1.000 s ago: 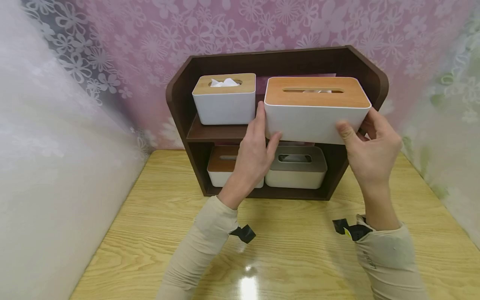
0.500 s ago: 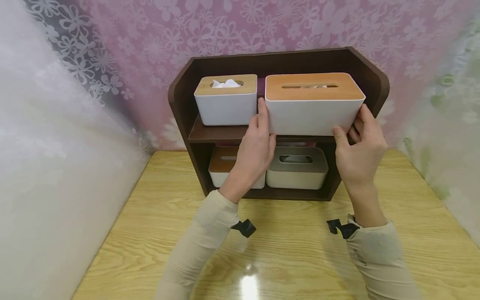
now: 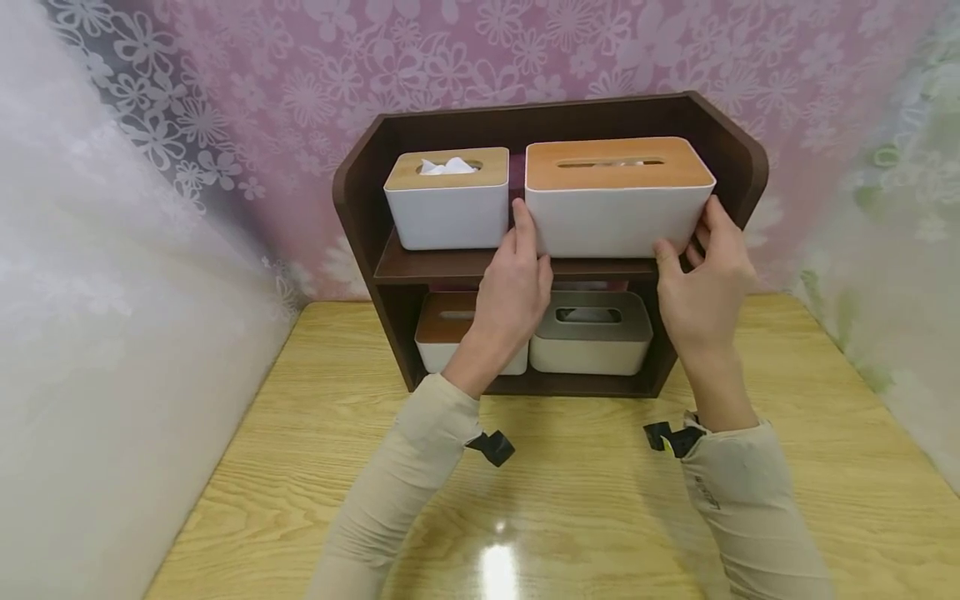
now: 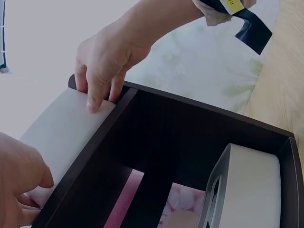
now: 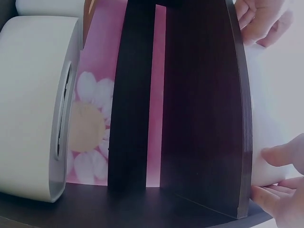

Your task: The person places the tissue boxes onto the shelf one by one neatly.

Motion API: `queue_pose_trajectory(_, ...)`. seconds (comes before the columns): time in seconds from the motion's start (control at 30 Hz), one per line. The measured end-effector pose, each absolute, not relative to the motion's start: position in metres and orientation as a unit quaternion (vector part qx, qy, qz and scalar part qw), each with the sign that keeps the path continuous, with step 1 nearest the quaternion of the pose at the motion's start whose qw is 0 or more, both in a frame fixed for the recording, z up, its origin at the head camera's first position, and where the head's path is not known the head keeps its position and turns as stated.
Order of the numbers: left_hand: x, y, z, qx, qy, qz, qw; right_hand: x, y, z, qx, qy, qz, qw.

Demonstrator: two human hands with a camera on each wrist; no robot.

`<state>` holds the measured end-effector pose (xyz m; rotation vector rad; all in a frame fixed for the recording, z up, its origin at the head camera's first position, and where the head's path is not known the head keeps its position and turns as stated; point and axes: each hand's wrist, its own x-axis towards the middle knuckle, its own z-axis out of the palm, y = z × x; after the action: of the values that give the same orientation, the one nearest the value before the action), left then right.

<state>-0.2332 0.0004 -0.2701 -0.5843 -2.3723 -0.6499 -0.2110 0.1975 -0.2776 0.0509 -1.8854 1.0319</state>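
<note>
A white tissue box with an orange-brown wood lid (image 3: 618, 225) sits at the right of the upper shelf (image 3: 442, 265), held between both hands. My left hand (image 3: 512, 287) grips its lower left corner, with the index finger up along the side. At the lower right corner, my right hand (image 3: 705, 287) has its thumb on the front face and its fingers round the side. In the left wrist view, the box's pale front (image 4: 66, 128) lies against the shelf edge. A smaller white tissue box with a light wood lid (image 3: 450, 217) stands to its left, a tissue poking out.
Below, a brown-lidded tissue box (image 3: 435, 354) is partly hidden by my left forearm. Beside it stands a grey-lidded tissue box (image 3: 592, 357). The dark brown rack (image 3: 356, 200) stands on a wood-grain table (image 3: 570, 483), against flowered pink cloth (image 3: 300, 92).
The orange-lidded tissue box has moved back and slightly left, deeper into the upper shelf. My right hand has travelled with it, while my left hand has shifted only slightly.
</note>
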Motion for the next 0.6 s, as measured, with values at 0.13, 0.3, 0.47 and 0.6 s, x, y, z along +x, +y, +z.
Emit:
queue_pose_trajectory(0.13,-0.236,-0.006,-0.268,-0.226,-0.894,-0.277,0.269,-0.22,0.196,-0.275,0.016,-0.789,0.421,0.446)
queue_pose_trajectory(0.3,-0.24,-0.016,-0.263,-0.219,-0.9,-0.302,0.226,-0.229,0.195,-0.275,0.048,-0.799,0.43,0.417)
queue_pose_trajectory(0.47,-0.239,-0.019,-0.265,-0.226,-0.901,-0.302,0.213,-0.228,0.198,-0.281,0.104,-0.812,0.433,0.377)
queue_pose_trajectory(0.6,-0.235,-0.023,-0.272,-0.257,-0.895,-0.281,0.233,-0.222,0.197,-0.287,0.131,-0.829,0.41,0.357)
